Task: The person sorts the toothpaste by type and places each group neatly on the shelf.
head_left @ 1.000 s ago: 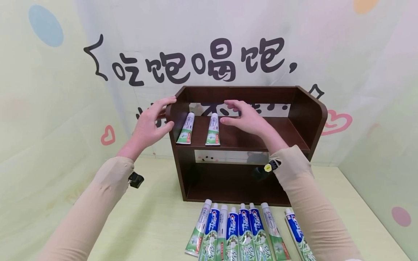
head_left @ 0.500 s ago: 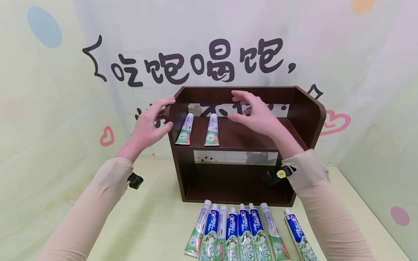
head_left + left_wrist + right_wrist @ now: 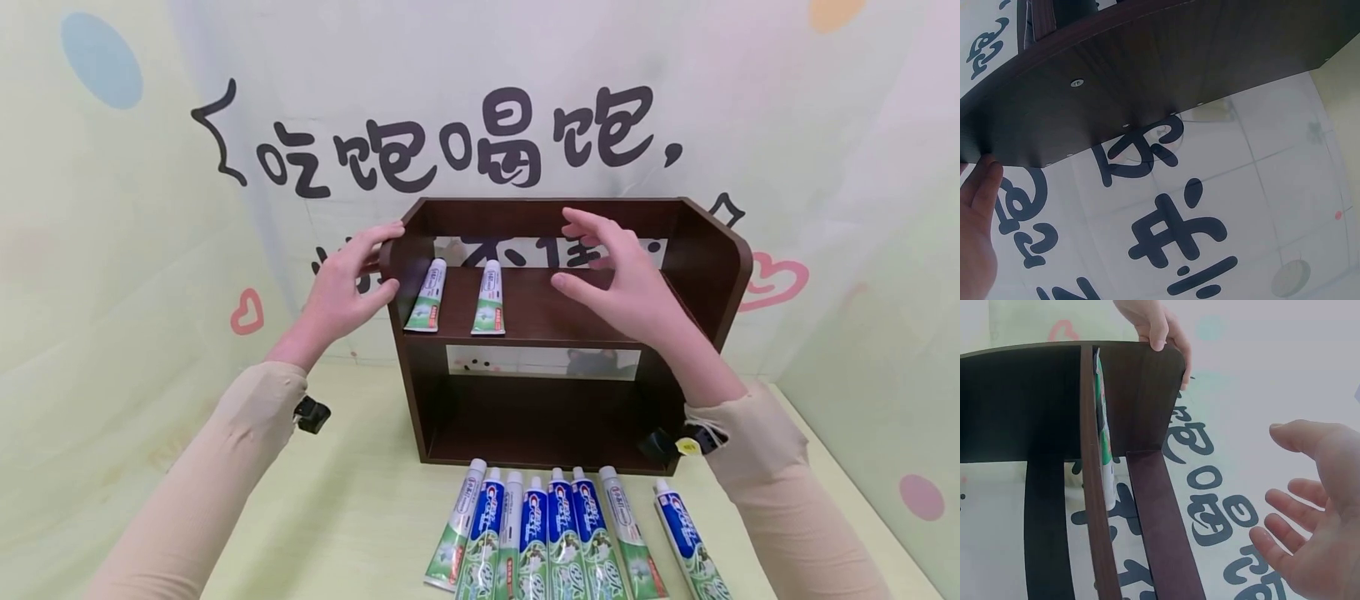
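My left hand (image 3: 348,279) grips the upper left side panel of a dark brown two-tier shelf (image 3: 562,342), thumb at its front edge and fingers by the top corner. In the left wrist view, fingertips touch the outer face of that panel. Two white-and-green toothpaste tubes stand on the upper tier: one toothpaste tube (image 3: 426,296) against the left panel, another toothpaste tube (image 3: 489,298) to its right, both leaning back with caps up. In front of the upper tier's right half, my right hand (image 3: 626,279) holds nothing, its thumb and fingers spread apart.
Several toothpaste tubes lie on the pale table (image 3: 322,500) before the shelf, caps toward it. Blue-and-green Crest tubes (image 3: 562,533) mix with white-and-green tubes (image 3: 630,529); one Crest tube (image 3: 686,537) lies apart at the right. Behind stands a printed wall sheet (image 3: 487,50).
My right hand has moved right, away from the second tube on the upper tier, and its fingers have spread wider. The left hand has stayed on the panel.
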Action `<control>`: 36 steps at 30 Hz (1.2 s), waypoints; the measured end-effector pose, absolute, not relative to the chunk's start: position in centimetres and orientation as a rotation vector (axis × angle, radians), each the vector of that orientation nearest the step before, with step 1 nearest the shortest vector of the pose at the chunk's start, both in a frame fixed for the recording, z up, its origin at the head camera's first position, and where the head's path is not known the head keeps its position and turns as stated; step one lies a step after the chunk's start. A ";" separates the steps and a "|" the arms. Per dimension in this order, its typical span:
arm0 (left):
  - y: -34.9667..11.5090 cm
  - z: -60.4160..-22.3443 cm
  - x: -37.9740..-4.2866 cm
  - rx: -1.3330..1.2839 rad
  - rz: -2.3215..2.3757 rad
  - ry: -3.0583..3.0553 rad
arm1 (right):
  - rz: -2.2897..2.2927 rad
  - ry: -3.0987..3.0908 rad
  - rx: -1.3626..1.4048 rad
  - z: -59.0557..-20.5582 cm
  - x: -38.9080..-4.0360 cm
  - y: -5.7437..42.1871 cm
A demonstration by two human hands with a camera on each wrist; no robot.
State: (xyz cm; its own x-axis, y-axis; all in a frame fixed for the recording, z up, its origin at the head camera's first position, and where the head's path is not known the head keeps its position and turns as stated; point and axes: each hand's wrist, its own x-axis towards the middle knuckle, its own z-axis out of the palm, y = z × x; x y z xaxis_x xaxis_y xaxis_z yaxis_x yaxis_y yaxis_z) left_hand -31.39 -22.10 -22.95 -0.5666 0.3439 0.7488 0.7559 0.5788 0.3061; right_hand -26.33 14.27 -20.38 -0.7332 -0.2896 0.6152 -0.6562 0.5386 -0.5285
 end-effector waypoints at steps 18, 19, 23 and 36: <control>-21.4 -22.7 -30.7 -0.867 -0.853 -2.146 | 1.028 -2.183 0.717 -27.6 -22.1 16.0; -21.6 -22.9 -31.0 -0.865 -0.852 -2.146 | 1.024 -2.185 0.706 -28.0 -21.9 16.0; -21.0 -22.4 -29.9 -0.866 -0.855 -2.145 | 1.025 -2.185 0.666 -29.9 -21.2 16.2; -20.3 -21.6 -28.6 -0.870 -0.867 -2.147 | 1.003 -2.261 0.623 -34.7 -19.6 16.7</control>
State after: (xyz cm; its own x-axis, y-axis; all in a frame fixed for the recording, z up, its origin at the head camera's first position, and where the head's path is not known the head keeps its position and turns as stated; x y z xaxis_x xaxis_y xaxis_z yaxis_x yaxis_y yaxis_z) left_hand -28.58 -20.35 -21.62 -0.5644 0.3281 0.7575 0.7620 0.5600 0.3252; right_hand -19.59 16.74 -34.67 -0.7213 -0.1768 0.6696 -0.6152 0.6078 -0.5021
